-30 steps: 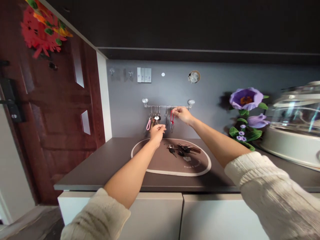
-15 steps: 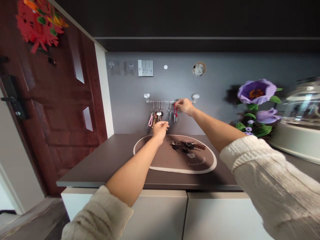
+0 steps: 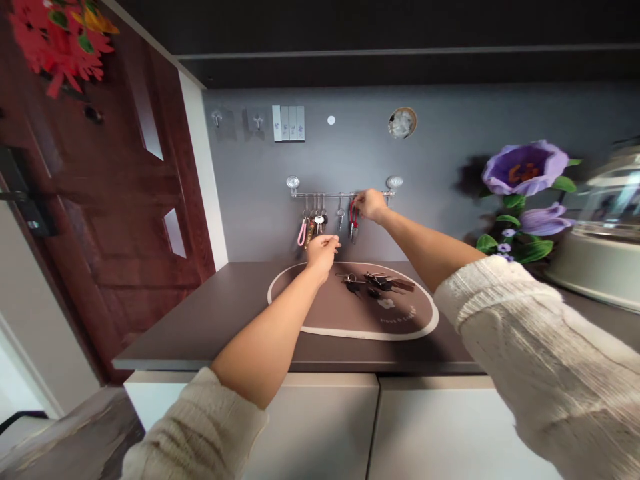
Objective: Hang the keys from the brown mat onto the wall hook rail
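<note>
My right hand [image 3: 371, 204] is up at the clear hanging rail [image 3: 330, 195] on the grey wall, its fingers pinched on the red cord [image 3: 353, 212] of a set of keys [image 3: 355, 230]. The keys dangle below the cord. Lower and to the left, my left hand [image 3: 323, 253] floats in front of the wall with its fingers curled together; nothing shows in them. Just behind it on the rail hang several keys [image 3: 319, 221] and a pink strap [image 3: 302, 232]. A single silver key ring [image 3: 341, 215] hangs between these and the red cord.
Several dark keys [image 3: 377, 283] lie on a brown oval mat [image 3: 325, 313] on the counter [image 3: 200, 320]. Purple flowers [image 3: 525, 173] and a glass-topped appliance [image 3: 595, 260] stand at right. A dark shelf [image 3: 350, 40] overhangs the wall; a red-brown door [image 3: 140, 280] is at left.
My view has tilted slightly down. Both hands stay almost in place, and the red cord remains in my right fingers at the rail.
</note>
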Action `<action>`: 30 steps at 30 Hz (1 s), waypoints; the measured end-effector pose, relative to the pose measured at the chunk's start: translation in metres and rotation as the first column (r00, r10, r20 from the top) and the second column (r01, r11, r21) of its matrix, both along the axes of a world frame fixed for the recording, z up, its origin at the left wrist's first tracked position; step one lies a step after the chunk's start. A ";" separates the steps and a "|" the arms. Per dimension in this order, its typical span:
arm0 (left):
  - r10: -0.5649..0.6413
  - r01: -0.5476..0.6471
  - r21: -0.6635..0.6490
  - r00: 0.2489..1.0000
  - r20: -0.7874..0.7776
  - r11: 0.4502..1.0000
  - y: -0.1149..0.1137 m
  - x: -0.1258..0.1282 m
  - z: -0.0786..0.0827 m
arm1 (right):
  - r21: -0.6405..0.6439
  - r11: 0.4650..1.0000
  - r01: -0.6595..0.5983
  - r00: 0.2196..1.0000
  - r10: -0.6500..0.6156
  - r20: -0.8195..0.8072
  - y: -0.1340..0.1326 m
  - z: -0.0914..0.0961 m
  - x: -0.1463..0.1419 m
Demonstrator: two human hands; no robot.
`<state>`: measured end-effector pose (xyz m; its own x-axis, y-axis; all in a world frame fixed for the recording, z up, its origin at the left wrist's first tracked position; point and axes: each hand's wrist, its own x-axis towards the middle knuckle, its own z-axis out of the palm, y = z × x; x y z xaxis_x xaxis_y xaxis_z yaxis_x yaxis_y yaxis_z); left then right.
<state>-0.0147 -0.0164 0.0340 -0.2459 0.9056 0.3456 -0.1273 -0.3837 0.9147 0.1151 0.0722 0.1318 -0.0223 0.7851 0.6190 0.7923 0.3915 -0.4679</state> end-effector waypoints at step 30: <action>0.008 -0.009 -0.032 0.999 -0.050 0.999 -0.001 -0.002 -0.002 | -0.090 0.996 -0.026 0.999 0.028 0.017 -0.005 -0.026 -0.005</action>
<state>-0.0168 -0.0179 0.0320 -0.2368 0.9144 0.3283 -0.0777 -0.3547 0.9318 0.1103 0.0676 0.1061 -0.0551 0.8362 0.5457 0.7909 0.3701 -0.4874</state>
